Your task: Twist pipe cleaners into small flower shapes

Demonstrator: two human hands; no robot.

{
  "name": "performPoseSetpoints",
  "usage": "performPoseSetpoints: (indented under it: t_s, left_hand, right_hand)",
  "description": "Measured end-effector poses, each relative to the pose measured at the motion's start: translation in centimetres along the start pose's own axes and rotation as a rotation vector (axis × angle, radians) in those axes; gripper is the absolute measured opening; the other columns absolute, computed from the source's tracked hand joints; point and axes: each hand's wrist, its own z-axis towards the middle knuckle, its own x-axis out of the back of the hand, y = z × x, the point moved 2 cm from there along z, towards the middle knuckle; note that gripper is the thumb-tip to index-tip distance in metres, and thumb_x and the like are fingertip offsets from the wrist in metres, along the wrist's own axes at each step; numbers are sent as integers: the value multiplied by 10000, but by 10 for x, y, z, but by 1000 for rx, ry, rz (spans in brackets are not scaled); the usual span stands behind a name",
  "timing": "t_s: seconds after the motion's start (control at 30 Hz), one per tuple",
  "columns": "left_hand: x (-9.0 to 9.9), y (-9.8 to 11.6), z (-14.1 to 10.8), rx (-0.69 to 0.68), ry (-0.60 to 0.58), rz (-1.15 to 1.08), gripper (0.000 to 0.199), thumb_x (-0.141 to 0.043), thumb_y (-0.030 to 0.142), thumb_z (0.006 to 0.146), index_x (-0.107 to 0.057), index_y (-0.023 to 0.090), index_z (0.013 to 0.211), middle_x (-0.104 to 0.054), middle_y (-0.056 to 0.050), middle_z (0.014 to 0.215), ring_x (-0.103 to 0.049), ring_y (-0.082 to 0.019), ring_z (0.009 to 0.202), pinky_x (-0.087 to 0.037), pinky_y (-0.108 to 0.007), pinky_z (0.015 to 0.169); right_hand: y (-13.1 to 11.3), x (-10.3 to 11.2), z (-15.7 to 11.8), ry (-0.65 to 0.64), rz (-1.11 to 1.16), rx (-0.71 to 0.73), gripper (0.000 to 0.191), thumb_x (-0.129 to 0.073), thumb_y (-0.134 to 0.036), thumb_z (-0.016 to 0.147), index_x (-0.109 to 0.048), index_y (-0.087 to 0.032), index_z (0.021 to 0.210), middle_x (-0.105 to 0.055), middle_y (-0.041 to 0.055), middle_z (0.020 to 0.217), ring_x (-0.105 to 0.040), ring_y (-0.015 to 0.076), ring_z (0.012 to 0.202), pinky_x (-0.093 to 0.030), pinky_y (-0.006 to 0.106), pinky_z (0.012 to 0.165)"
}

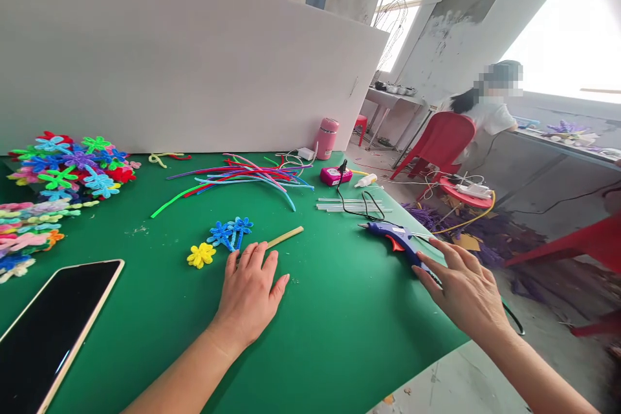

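My left hand (250, 294) lies palm down on the green table (330, 323), fingers spread, the fingertips touching the lower end of a blue pipe-cleaner flower piece (230, 234) and the near end of a thin wooden stick (286, 237). Just left of it sits a yellow flower (201, 255). On the right, my right hand (463, 284) is open beside the handle of a blue glue gun (395, 237) with a red trigger, thumb and fingers apart around the handle's end. Whether they touch it is unclear.
A phone (63, 330) lies at left, near piled colourful flowers (77, 168). Loose pipe cleaners (242, 178), clear glue sticks (349, 206), a pink box (336, 175) and a pink bottle (327, 138) stand farther back. A black cable runs near the gun. A person sits beyond.
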Motion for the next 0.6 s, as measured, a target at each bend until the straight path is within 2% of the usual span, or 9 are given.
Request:
performPoseSetpoints:
  t_s: [0.2, 0.37, 0.47, 0.6]
  left_hand:
    - [0, 0, 0, -2, -15, 0, 317, -439, 297, 802, -613, 128, 1006, -596, -171, 1104, -514, -309, 1039, -376, -510, 866]
    - [-1, 0, -1, 10, -9, -10, 315, -443, 291, 799, -612, 129, 1011, -590, -173, 1114, -508, -317, 1044, -373, -521, 869]
    - [-2, 0, -1, 25, -8, -23, 306, -453, 287, 794, -612, 142, 1012, -586, -166, 1118, -504, -315, 1048, -371, -524, 874]
    - [-1, 0, -2, 43, -48, -8, 316, -450, 283, 799, -598, 146, 1044, -568, -159, 1150, -491, -298, 1067, -373, -508, 885]
  right_hand:
    - [1, 3, 10, -31, -18, 130, 343, -416, -430, 812, -678, -225, 897, -538, 77, 1180, -471, 288, 1066, -445, 416, 765]
    - [-4, 18, 16, 65, 163, 85, 387, -338, -430, 846, -634, -220, 980, -555, 84, 1136, -543, 265, 954, -456, 405, 737]
    - [-27, 30, 26, 113, 419, 148, 319, -369, -373, 846, -635, -218, 930, -587, 92, 1040, -557, 236, 924, -458, 381, 777]
    - [-83, 40, 45, 45, 643, 326, 232, -437, -291, 825, -613, -219, 957, -576, 101, 1051, -545, 237, 960, -468, 385, 787]
